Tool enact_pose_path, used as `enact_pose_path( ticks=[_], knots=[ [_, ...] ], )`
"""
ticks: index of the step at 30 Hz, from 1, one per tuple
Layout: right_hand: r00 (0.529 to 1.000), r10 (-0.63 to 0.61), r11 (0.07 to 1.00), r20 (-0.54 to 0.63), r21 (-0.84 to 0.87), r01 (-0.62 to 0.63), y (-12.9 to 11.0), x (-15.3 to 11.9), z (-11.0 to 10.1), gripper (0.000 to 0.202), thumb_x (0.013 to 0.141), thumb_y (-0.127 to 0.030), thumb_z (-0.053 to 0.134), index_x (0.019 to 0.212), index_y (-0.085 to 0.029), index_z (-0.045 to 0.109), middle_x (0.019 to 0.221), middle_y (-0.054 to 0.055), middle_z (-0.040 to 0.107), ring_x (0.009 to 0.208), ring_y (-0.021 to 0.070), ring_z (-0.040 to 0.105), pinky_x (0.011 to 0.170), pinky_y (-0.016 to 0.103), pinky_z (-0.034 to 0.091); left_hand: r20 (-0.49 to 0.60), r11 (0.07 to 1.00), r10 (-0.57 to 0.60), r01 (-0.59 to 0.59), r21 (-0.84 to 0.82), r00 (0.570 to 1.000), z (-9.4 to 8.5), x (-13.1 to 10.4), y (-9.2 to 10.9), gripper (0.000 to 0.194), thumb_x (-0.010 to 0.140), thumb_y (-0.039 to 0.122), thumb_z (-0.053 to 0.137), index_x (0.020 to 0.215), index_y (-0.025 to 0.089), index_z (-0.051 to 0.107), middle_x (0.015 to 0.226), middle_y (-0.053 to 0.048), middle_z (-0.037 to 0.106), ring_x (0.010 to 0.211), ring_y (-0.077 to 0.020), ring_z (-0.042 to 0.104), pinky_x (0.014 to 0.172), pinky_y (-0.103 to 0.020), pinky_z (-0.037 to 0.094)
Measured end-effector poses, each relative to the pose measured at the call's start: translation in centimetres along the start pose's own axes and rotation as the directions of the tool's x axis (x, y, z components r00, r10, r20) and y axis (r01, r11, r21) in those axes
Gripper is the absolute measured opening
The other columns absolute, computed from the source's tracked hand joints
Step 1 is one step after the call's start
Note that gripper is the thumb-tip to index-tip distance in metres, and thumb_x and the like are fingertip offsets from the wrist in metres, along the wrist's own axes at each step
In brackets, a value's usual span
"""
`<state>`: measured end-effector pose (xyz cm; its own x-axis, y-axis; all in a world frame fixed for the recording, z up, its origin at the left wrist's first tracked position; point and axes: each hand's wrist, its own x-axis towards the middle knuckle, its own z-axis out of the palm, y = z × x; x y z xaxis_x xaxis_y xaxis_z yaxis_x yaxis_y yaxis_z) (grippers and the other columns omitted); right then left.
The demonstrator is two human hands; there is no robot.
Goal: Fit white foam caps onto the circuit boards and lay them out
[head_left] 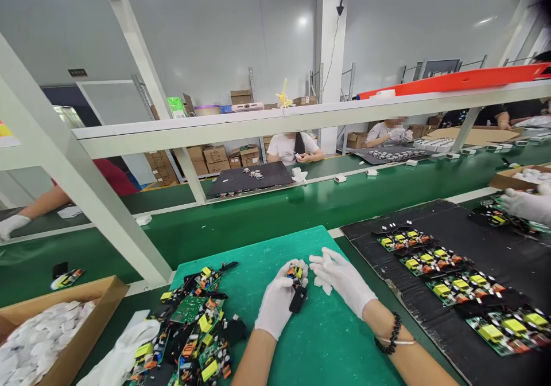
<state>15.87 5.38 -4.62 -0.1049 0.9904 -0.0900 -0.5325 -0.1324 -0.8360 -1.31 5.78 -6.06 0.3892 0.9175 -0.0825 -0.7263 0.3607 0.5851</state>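
My left hand (278, 303), in a white glove, is closed round a small circuit board (295, 272) with yellow and orange parts; a black piece (298, 299) hangs from its lower end. Just right of it, my right hand (340, 277), also gloved, has its fingers stretched out above the green mat (340, 340). Small white pieces (322, 285) show beside its fingertips; whether it touches them I cannot tell. A heap of circuit boards (189, 340) with yellow, orange and black parts covers the mat's left side.
Rows of boards (467, 283) lie on a black sheet (370, 231) at right. A carton (92, 328) of white pieces and a white glove (124, 351) are at left. Beyond the green conveyor (267, 219) people sit working. A gloved hand (527, 202) is at far right.
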Motion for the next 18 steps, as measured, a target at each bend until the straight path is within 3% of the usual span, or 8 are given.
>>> enact_pose_path(
  ticks=[2, 5, 7, 10, 14, 18],
  knots=[
    [0.998, -0.063, 0.992, -0.012, -0.111, 0.062, -0.2, -0.1, 0.4, 0.052, 0.067, -0.032, 0.063, 0.109, -0.02, 0.036, 0.107, 0.013, 0.058, 0.062, 0.0159, 0.062, 0.051, 0.028, 0.046, 0.0, 1.0, -0.004, 0.004, -0.002, 1.0, -0.1, 0.2, -0.2, 0.044, 0.055, 0.007, 0.046, 0.096, 0.014, 0.06, 0.105, -0.01, 0.061, 0.106, -0.0253, 0.05, 0.094, -0.04, 0.034],
    [0.994, -0.099, 0.944, 0.034, -0.311, 0.105, -0.2, -0.3, 1.0, 0.043, 0.065, -0.033, 0.061, 0.1, -0.017, 0.043, 0.086, 0.006, 0.063, 0.045, 0.0092, 0.052, 0.039, 0.02, 0.034, -0.031, 1.0, -0.009, 0.009, 0.005, 0.999, -0.3, 0.4, -0.3, 0.044, 0.053, 0.011, 0.045, 0.095, 0.014, 0.061, 0.1, -0.011, 0.063, 0.106, -0.0266, 0.051, 0.09, -0.04, 0.038],
    [0.99, -0.124, 0.917, 0.072, -0.372, 0.142, -0.2, -0.6, 1.2, 0.036, 0.066, -0.032, 0.059, 0.096, -0.015, 0.05, 0.075, 0.003, 0.062, 0.048, 0.0088, 0.049, 0.041, 0.02, 0.033, -0.08, 0.999, -0.018, 0.021, 0.033, 0.997, -0.4, 0.5, -0.3, 0.041, 0.057, 0.015, 0.045, 0.095, 0.014, 0.062, 0.099, -0.013, 0.064, 0.106, -0.0281, 0.05, 0.087, -0.04, 0.04],
    [0.983, -0.162, 0.9, 0.087, -0.395, 0.183, 0.0, -0.8, 1.5, 0.037, 0.07, -0.035, 0.056, 0.099, -0.014, 0.054, 0.075, 0.003, 0.06, 0.055, 0.0099, 0.048, 0.044, 0.02, 0.034, -0.133, 0.995, -0.035, 0.047, 0.09, 0.99, -0.4, 0.2, -0.1, 0.036, 0.063, 0.021, 0.044, 0.093, 0.016, 0.063, 0.094, -0.014, 0.065, 0.105, -0.0303, 0.051, 0.082, -0.04, 0.043],
    [0.979, -0.204, 0.849, -0.018, -0.501, 0.168, 0.2, -0.9, 1.7, 0.044, 0.074, -0.039, 0.054, 0.11, -0.016, 0.048, 0.068, -0.001, 0.057, 0.05, 0.0091, 0.046, 0.045, 0.021, 0.035, -0.174, 0.989, -0.048, 0.071, 0.132, 0.984, 0.4, 0.0, 0.1, 0.037, 0.063, 0.022, 0.042, 0.093, 0.015, 0.063, 0.089, -0.014, 0.066, 0.104, -0.0313, 0.052, 0.081, -0.041, 0.044],
    [0.95, -0.31, 0.723, 0.042, -0.638, 0.264, -0.5, -1.5, 2.3, 0.032, 0.074, -0.037, 0.055, 0.1, -0.018, 0.056, 0.08, 0.003, 0.061, 0.067, 0.0134, 0.054, 0.063, 0.026, 0.043, -0.237, 0.982, 0.066, -0.021, 0.188, 0.969, 0.9, 0.3, 0.0, 0.038, 0.064, 0.017, 0.044, 0.097, 0.015, 0.061, 0.091, -0.012, 0.066, 0.102, -0.0311, 0.053, 0.085, -0.044, 0.042]
  ],
)
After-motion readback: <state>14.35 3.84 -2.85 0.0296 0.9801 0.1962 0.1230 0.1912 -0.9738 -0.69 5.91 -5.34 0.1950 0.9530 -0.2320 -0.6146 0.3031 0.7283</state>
